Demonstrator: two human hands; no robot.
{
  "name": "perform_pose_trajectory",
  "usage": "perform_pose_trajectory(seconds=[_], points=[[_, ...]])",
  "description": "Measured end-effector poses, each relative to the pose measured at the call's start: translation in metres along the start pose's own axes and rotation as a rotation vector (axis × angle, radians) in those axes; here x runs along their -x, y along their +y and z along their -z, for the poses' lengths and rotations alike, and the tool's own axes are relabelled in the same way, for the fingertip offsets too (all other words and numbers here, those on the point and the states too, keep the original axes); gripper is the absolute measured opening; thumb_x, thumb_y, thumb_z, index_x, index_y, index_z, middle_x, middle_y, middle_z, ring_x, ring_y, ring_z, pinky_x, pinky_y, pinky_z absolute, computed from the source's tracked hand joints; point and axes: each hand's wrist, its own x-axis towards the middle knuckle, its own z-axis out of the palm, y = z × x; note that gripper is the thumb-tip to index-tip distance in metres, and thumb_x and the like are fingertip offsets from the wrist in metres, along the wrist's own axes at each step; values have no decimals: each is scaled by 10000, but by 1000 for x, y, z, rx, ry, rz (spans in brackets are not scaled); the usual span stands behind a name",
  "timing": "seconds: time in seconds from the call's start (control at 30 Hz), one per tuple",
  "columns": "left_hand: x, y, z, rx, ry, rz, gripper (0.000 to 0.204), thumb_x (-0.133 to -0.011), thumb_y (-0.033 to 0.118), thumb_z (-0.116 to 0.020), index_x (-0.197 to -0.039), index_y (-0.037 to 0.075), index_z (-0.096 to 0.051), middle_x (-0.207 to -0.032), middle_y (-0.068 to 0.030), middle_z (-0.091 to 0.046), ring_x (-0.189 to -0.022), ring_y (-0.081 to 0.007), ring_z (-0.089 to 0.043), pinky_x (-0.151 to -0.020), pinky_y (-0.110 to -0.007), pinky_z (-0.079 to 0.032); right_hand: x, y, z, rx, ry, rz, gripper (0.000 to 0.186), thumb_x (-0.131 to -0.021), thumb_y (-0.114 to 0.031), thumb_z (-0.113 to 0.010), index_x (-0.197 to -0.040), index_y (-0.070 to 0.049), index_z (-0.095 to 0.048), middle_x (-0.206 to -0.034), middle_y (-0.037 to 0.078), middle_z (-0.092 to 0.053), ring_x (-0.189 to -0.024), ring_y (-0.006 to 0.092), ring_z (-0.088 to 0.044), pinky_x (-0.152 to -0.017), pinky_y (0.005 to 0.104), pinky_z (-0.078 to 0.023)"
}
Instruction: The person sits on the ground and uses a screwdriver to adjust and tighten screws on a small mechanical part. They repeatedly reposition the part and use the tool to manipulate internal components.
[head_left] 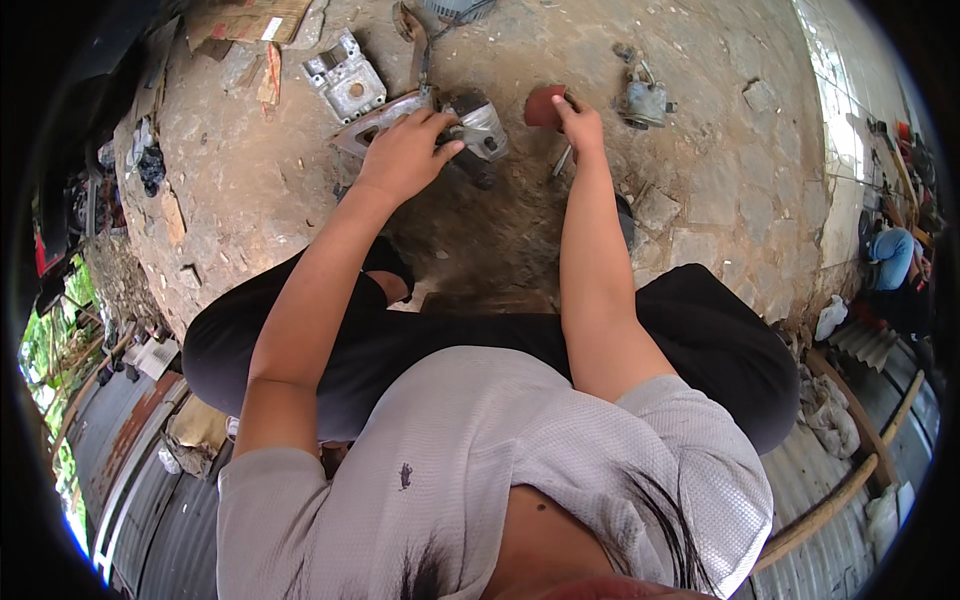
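My left hand (410, 150) rests on a greasy metal engine part (478, 125), its fingers curled over the top edge, beside a flat metal casting (357, 133). My right hand (580, 130) pinches a square of red-brown sandpaper (542, 106) just right of that part, with a thin metal rod (560, 162) below it. A pale aluminium housing (346, 80) lies at the upper left of the parts, and a curved rusty metal piece (410, 35) stands behind them. A small dull metal component (645, 101) sits to the right of my right hand.
Stained concrete floor (710, 170) surrounds me. Cardboard (240, 22) and dark scraps (150, 165) lie at the left. A person's denim-clad leg (890, 255) is at the far right, near a pale wall. Corrugated metal sheets (170, 510) and a wooden pole (820, 505) border the lower corners.
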Motion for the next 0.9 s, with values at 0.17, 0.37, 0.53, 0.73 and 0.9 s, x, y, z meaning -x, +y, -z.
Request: perform_pose_trajectory(seconds=[0.17, 0.37, 0.53, 0.73, 0.9], points=[[-12, 1, -8, -32, -143, 141, 411, -1069, 454, -558, -1269, 95, -566, -1155, -185, -719, -1109, -422, -683, -902, -541, -541, 2, 30, 16, 393, 126, -123, 367, -918, -307, -728, -1186, -62, -784, -1170, 223, -764, -1141, 401, -717, -964, 494, -569], [-16, 10, 2, -48, -228, 213, 402, -1080, 454, -534, -1250, 89, -542, -1102, -219, -736, -1064, -449, -696, -864, -579, -539, 8, 56, -4, 563, 46, -207, 353, -881, -333, -788, -1051, -23, -791, -1070, 208, -773, -1042, 394, -739, -902, 504, -593], [-13, 14, 4, -76, -225, 187, 396, -1088, 430, -533, -1255, 72, -542, -1071, -187, -748, -1054, -420, -719, -832, -568, -562, -15, 103, -9, 596, 77, -252, 492, -876, -448, -829, -758, 25, -759, -821, 183, -769, -844, 386, -762, -791, 504, -594], [-10, 9, 4, -24, -236, 188, 393, -1088, 429, -530, -1258, 76, -549, -1099, -193, -744, -1085, -418, -711, -854, -566, -555, -15, 80, -1, 533, -45, -312, 448, -832, -341, -815, -1030, 60, -782, -1105, 235, -773, -1033, 387, -752, -878, 506, -586], [-16, 10, 7, 33, -251, 141, 365, -1090, 413, -531, -1260, 91, -555, -1122, -203, -737, -1116, -413, -702, -883, -563, -547, -48, 70, 11, 60, 45, -254, 373, -820, -245, -762, -1026, 66, -756, -938, 178, -761, -757, 317, -720, -696, 446, -538]])
